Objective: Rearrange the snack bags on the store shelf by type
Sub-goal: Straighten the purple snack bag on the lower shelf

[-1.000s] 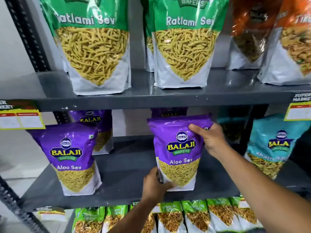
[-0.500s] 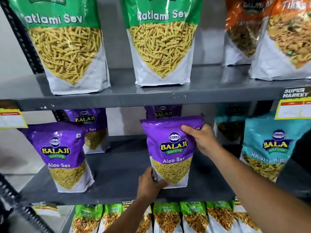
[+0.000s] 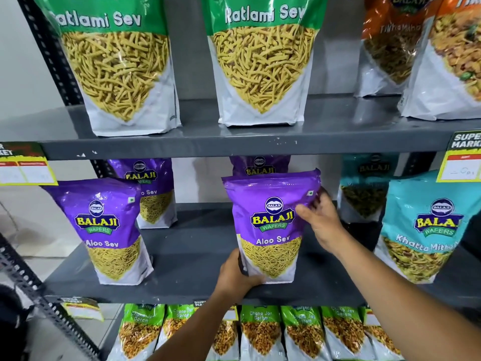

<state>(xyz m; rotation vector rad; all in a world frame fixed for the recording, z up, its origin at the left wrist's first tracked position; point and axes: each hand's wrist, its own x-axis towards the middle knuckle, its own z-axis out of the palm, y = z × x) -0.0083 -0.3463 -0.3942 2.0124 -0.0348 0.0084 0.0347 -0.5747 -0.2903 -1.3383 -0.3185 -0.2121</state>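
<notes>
A purple Aloo Sev bag (image 3: 270,225) stands upright on the middle shelf (image 3: 192,287). My left hand (image 3: 235,277) grips its lower left corner. My right hand (image 3: 321,220) holds its upper right edge, thumb on the front, fingers behind. Another purple Aloo Sev bag (image 3: 109,230) stands at the front left, and two more purple bags (image 3: 153,188) (image 3: 260,165) stand behind. Teal Khatta Mitha bags (image 3: 426,227) stand to the right.
The top shelf (image 3: 234,144) carries two green Ratlami Sev bags (image 3: 117,63) (image 3: 263,58) and orange bags (image 3: 447,53) at the right. Several green Chana Jor Garam bags (image 3: 260,332) line the bottom shelf. Yellow price tags (image 3: 26,170) hang on the shelf edges.
The bag stays between both hands and stands on the shelf. My right hand has slid from the bag's top edge down to its right side. The view has moved closer.
</notes>
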